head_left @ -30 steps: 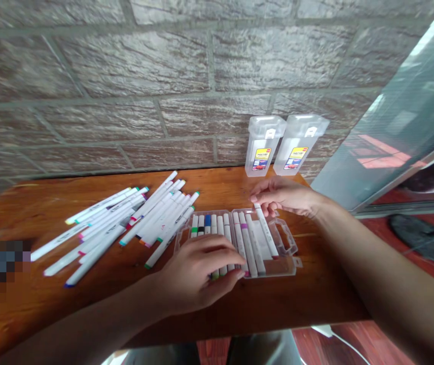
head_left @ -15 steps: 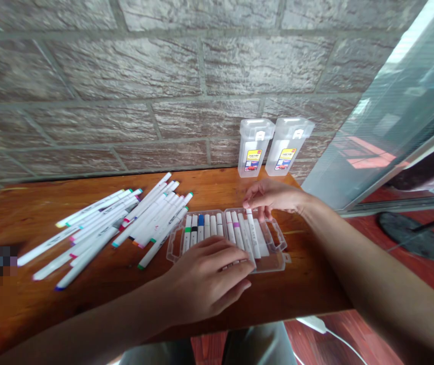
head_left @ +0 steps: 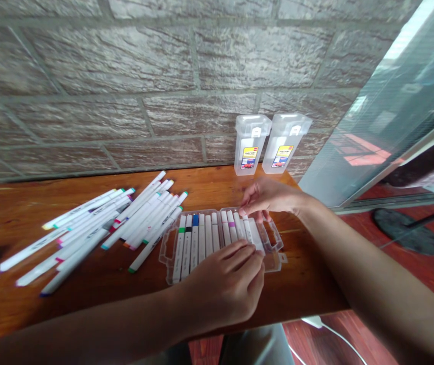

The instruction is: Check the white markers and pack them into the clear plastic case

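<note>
and here we are at the wooden worktop (head_left: 296, 289), where a clear plastic case (head_left: 164, 258) lies open, its two halves side by side, packed with white markers (head_left: 202, 243) in tidy rows, green, black and blue bands showing in the left half! the left hand (head_left: 226, 281) is curled over the near ends in the right half, fingers bent down, though whether it grips anything i can't tell. the right hand (head_left: 268, 198) sits at the far edge, fingers bent over the marker tips, grip unclear too. a heap of loose markers (head_left: 87, 223) fans out to the left, while a tall clear case (head_left: 247, 144) and its twin (head_left: 287, 142) stand upright by the stone wall (head_left: 87, 50), yellow labels facing us.
</note>
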`<state>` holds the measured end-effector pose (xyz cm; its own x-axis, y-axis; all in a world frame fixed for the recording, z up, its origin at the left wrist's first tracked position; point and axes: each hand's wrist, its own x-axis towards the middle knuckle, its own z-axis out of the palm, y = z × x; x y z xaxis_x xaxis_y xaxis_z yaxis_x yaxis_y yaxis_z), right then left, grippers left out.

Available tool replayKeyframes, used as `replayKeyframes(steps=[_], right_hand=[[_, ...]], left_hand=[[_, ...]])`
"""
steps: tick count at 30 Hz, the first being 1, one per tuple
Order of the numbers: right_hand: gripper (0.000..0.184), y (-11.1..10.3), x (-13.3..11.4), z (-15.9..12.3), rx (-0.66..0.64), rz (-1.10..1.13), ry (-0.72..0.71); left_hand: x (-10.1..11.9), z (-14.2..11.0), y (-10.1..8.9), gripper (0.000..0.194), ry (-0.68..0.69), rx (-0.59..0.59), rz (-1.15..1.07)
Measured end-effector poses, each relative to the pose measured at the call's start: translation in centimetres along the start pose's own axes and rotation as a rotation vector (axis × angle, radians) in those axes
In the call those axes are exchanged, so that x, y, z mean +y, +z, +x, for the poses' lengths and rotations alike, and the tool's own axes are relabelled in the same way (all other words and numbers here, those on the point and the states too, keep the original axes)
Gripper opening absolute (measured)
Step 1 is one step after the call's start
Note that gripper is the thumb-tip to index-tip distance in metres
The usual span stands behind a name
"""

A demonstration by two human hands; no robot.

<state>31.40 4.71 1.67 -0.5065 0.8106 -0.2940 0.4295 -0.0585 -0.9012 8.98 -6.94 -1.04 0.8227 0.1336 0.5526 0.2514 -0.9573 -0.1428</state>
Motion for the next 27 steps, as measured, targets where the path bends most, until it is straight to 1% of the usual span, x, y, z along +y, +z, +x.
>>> replayKeyframes(steps=[3,9,15,21,27], right_hand=[[0.032,0.0,0.3,0.0,-0.001,-0.025,-0.012],[0.027,-0.1,0.8,-0.1,0.000,-0.061,-0.024],[0.026,0.0,0.6,-0.3,-0.001,-0.072,-0.030],[0.024,0.3,-0.4,-0.6,0.030,-0.065,0.016],[0.023,0.4,-0.9,-0.8,0.002,-0.067,0.070]], left_hand=[[0.1,-0.1,0.2,0.022,-0.030,0.032,-0.026],[0.1,-0.1,0.0,0.020,-0.032,0.058,-0.046],[0.2,-0.2,0.0,0.020,-0.032,0.042,-0.043],[0.0,-0.1,0.1,0.018,-0.025,0.001,-0.055],[-0.1,0.0,0.0,0.017,-0.010,-0.038,-0.023]])
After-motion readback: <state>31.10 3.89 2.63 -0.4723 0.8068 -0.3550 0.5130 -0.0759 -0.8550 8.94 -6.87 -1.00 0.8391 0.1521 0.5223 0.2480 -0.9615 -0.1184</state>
